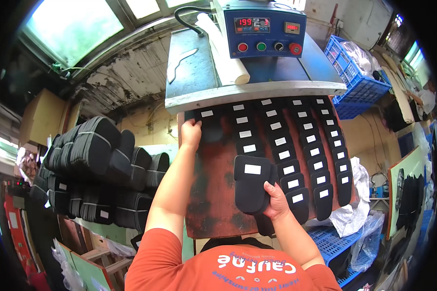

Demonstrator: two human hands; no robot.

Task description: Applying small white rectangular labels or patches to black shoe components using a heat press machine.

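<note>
My right hand [276, 201] grips a small stack of flat black rounded pads [250, 189], thumb on top; the uppermost pad carries a white label. At the far left corner of the reddish-brown board [209, 194], my left hand [191, 133] is closed, its fingertips at the edge of a labelled black pad [210, 127]. To the right of it, labelled black pads [280, 143] lie overlapping in several columns along the board. The held stack hides part of one column's near end.
Beyond the board stands a machine with a blue control box [264, 34] and a metal front edge [257, 94]. Tied bundles of black pads [90, 150] are piled at left. Blue plastic crates [354, 77] and clear plastic bags [369, 242] are at right.
</note>
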